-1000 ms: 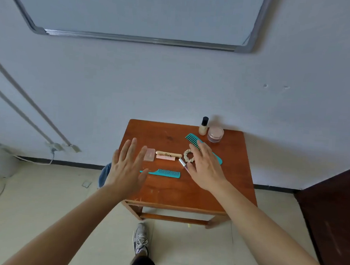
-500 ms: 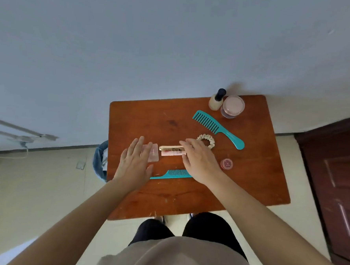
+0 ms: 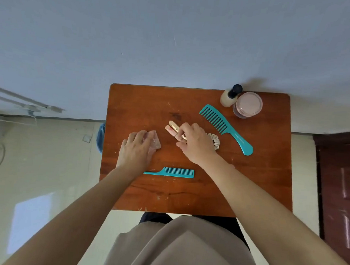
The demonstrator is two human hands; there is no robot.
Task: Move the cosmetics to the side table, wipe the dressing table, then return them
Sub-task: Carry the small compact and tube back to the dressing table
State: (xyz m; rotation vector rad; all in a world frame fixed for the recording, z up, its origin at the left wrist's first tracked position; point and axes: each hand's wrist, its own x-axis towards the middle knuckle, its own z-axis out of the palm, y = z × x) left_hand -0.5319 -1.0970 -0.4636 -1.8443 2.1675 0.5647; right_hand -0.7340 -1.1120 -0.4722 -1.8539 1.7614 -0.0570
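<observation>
On the brown wooden table (image 3: 248,188) my left hand (image 3: 135,150) curls round a small clear pink case (image 3: 156,142) at mid-left. My right hand (image 3: 196,143) pinches a gold tube (image 3: 174,125) and a pink tube (image 3: 169,130) that lie side by side at the centre. A cream scrunchie (image 3: 216,141) peeks out right of that hand. A teal tail comb (image 3: 170,172) lies nearer me. A teal wide-tooth comb (image 3: 225,128), a cream bottle with a black cap (image 3: 229,96) and a pink jar (image 3: 248,105) sit at the back right.
The table stands against a pale wall (image 3: 175,40). A blue bin (image 3: 100,137) shows at the table's left edge. A dark wooden door (image 3: 340,193) is on the right. Cables and a rail (image 3: 24,102) run along the left wall.
The view has closed in over the table. My left hand has closed its fingers on the pink case, and my right hand has taken hold of the two tubes, turning them askew.
</observation>
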